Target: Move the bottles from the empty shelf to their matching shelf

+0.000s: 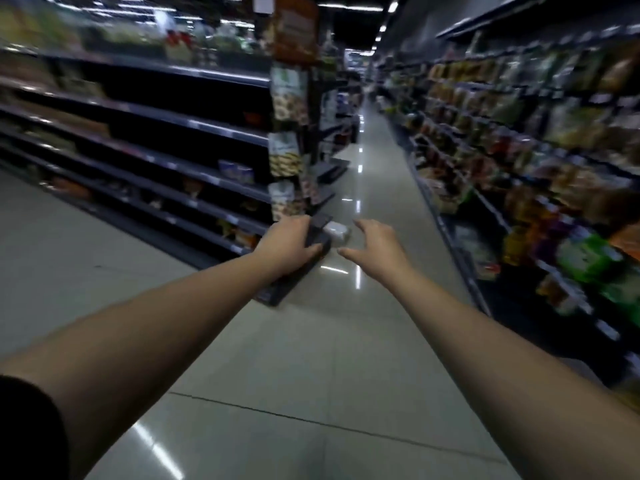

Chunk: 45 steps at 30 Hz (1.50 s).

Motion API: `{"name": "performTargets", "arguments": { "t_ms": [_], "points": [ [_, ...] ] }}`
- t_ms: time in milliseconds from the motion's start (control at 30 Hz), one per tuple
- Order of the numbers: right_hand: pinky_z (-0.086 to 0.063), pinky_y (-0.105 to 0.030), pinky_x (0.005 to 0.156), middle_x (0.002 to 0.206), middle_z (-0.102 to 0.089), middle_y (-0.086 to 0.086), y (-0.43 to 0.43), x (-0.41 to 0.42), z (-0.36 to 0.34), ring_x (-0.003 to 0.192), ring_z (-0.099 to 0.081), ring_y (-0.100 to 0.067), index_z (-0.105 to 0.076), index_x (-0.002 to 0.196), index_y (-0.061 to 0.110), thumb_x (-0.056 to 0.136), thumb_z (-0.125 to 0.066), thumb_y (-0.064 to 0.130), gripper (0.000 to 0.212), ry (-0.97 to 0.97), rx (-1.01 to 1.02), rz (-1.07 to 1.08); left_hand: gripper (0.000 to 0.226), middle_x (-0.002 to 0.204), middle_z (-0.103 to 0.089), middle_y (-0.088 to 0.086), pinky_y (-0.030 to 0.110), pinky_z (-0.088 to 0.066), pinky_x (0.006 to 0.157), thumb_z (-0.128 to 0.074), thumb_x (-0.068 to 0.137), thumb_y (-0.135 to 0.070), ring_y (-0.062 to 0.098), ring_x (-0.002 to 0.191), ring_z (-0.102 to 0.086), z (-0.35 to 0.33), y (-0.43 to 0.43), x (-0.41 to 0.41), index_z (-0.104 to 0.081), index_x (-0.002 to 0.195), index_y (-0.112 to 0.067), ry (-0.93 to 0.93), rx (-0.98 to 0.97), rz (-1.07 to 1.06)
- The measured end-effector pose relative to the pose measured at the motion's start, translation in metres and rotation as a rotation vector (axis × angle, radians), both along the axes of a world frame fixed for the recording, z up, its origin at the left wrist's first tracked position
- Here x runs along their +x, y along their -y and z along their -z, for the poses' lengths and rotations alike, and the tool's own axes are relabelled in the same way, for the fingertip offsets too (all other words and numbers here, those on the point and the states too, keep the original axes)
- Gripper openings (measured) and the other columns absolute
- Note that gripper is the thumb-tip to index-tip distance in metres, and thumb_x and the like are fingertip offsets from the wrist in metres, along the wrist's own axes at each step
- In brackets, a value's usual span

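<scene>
Overhead, rows of ceiling lights (382, 28) ran down a long shop aisle, and we looked along its pale tiled floor (301, 358), which shone with their reflections. To the left of that floor stood a dark shelf unit (166, 140) whose boards were mostly bare, with only a few blurred packets near its far end. To the right of the floor ran a second shelf unit (540, 143), crowded with colourful packets too smeared by motion for us to read. At the end of the left unit, beside the floor, hung a column of snack bags (287, 109).

Both our bare arms reached forward over the floor. Our left hand (289, 245) was closed around a small dark object (317, 233) with a pale end, held above the floor near the foot of the left unit; we could not tell whether it was a bottle. Our right hand (375, 245) hovered just to the right of it, fingers spread wide and curved, touching nothing. A dark sleeve (31, 427) showed at the near end of our left arm.
</scene>
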State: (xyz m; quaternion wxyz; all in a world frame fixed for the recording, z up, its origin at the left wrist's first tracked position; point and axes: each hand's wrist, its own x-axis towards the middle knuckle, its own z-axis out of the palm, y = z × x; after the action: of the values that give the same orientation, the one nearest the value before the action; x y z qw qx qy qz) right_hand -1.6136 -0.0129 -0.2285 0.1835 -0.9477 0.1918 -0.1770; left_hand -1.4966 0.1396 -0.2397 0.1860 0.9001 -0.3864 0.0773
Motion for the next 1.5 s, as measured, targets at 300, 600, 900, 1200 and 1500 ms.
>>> {"name": "performTargets", "arguments": {
  "t_ms": [300,600,900,1200,1500],
  "points": [
    [-0.049,-0.041,0.108,0.145,-0.06,-0.012,-0.012,0.273,-0.001,0.134,-0.057,-0.03,-0.049,0.15,0.009,0.089,-0.078,0.038,0.074,-0.018,0.019,-0.362,0.055,0.124,-0.068,0.008,0.042,-0.055,0.086,-0.067,0.093,-0.044,0.027,0.108,-0.066,-0.004,-0.062,0.199,-0.056,0.138,-0.014,-0.006,0.005,-0.384],
    [-0.048,-0.039,0.106,0.154,-0.053,-0.007,-0.053,0.474,-0.005,0.138,-0.054,-0.027,-0.046,0.154,0.014,0.09,-0.077,0.037,0.074,0.012,0.066,-0.552,0.059,0.135,-0.062,0.009,0.043,-0.053,0.094,-0.063,0.094,-0.048,0.029,0.12,-0.061,-0.014,-0.101,0.368,-0.051,0.142,-0.014,0.02,0.006,-0.567],
    [-0.05,-0.044,0.107,0.144,-0.06,-0.012,-0.061,0.696,-0.026,0.133,-0.056,-0.03,-0.047,0.152,0.01,0.09,-0.075,0.043,0.075,0.042,-0.002,-0.506,0.062,0.137,-0.062,0.009,0.042,-0.053,0.096,-0.065,0.094,-0.047,0.027,0.122,-0.06,-0.031,-0.123,0.592,-0.05,0.145,-0.014,0.081,-0.038,-0.542],
    [-0.046,-0.035,0.105,0.147,-0.06,-0.01,-0.032,0.882,-0.064,0.134,-0.057,-0.028,-0.051,0.15,0.01,0.089,-0.077,0.039,0.073,0.114,0.036,-0.413,0.064,0.143,-0.059,0.01,0.041,-0.051,0.104,-0.065,0.095,-0.044,0.027,0.129,-0.057,-0.064,-0.099,0.803,-0.048,0.147,-0.011,0.119,-0.063,-0.446],
    [-0.048,-0.042,0.11,0.145,-0.062,-0.013,0.023,1.072,-0.105,0.134,-0.058,-0.03,-0.053,0.148,0.008,0.086,-0.079,0.04,0.074,0.24,0.008,-0.355,0.059,0.13,-0.067,0.014,0.043,-0.053,0.097,-0.068,0.092,-0.043,0.03,0.12,-0.063,-0.1,-0.033,1.004,-0.057,0.138,-0.008,0.191,-0.094,-0.366]
  ]
}}
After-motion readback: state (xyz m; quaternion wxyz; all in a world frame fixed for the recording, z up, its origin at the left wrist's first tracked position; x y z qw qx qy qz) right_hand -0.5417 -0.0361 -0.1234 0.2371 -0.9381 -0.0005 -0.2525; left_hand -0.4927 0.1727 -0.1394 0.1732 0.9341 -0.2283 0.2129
